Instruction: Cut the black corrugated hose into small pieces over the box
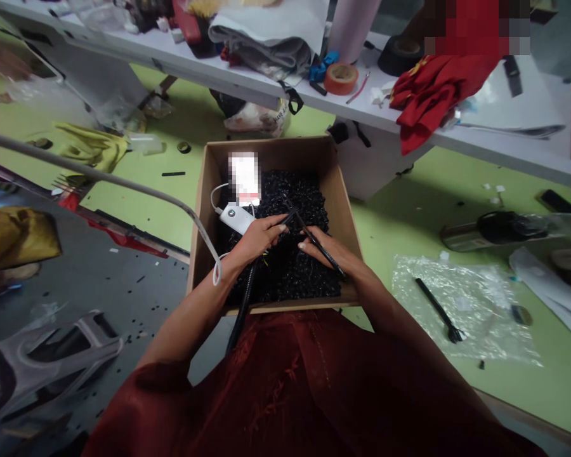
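A cardboard box (345, 197) stands on the floor in front of me, filled with several small black pieces (295, 190). My left hand (257, 238) is closed round a thick black cable or tube (242, 304) that runs down toward my lap. My right hand (326, 249) pinches a thin black stick-like tool (314, 238), which points up and left over the black pieces. The two hands almost touch above the box. A white power bank (236, 218) with a white cord lies in the box's left side, just beyond my left hand.
A long white workbench (266, 89) crosses the back, loaded with red cloth (428, 95), an orange tape roll (341, 78) and fabric. On the green floor at the right lies a plastic sheet (461, 304) with a black tool (440, 311). A grey bar (90, 171) crosses at left.
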{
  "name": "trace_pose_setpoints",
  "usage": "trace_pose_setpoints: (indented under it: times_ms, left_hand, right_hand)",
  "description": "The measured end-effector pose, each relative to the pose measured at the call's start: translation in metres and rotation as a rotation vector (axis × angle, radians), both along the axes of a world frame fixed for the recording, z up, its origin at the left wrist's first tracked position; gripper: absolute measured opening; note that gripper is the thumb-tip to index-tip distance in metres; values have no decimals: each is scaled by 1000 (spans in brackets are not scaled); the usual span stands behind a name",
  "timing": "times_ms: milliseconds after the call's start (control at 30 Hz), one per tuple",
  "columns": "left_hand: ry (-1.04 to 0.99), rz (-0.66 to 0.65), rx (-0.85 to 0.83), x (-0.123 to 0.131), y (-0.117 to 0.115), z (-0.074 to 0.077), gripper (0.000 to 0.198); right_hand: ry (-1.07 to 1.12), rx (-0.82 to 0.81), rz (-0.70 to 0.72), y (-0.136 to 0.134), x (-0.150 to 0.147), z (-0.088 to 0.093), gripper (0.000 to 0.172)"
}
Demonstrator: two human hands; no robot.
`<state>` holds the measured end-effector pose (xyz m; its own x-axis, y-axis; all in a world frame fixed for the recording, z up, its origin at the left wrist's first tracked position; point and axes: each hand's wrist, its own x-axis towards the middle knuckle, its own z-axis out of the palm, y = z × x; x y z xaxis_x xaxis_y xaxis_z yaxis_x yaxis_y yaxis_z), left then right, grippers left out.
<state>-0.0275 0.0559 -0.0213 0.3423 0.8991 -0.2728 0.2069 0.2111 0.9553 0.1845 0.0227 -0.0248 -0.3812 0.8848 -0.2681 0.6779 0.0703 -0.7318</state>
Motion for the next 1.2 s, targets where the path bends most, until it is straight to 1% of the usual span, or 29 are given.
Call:
trace_pose_setpoints:
  times_ms: [67,167,267,533,700,867,967,1100,1200]
  left_hand:
    - [27,-47,9,-1,0,1,45]
    - [20,-69,16,-3,1,2,45]
    - [-7,-59,8,-3,1,1,44]
    - [-25,20,-61,0,-1,1,44]
    - [2,30,-84,2,0,-2,38]
    - [-5,44,-131,3,1,-3,32]
    - [-68,74,-171,4,1,-2,32]
    - [-284,127,-281,3,2,0,34]
    - [-437,53,-325,2,2,2,42]
  right_hand:
    - [-11,14,-8,0,-1,0,46]
    - [-11,33,-30,0,-3,2,43]
    - [-15,39,-38,0,-4,3,36]
    - [-149,61,-44,2,-3,-1,25]
    - [-225,93,-57,1,-4,-6,17]
    - [-295,106,-70,0,-8,-6,14]
    - [-312,117,-61,0,-8,-6,14]
    - [-323,129,-103,2,-6,-8,15]
    - [-293,136,-150,4,-4,-7,18]
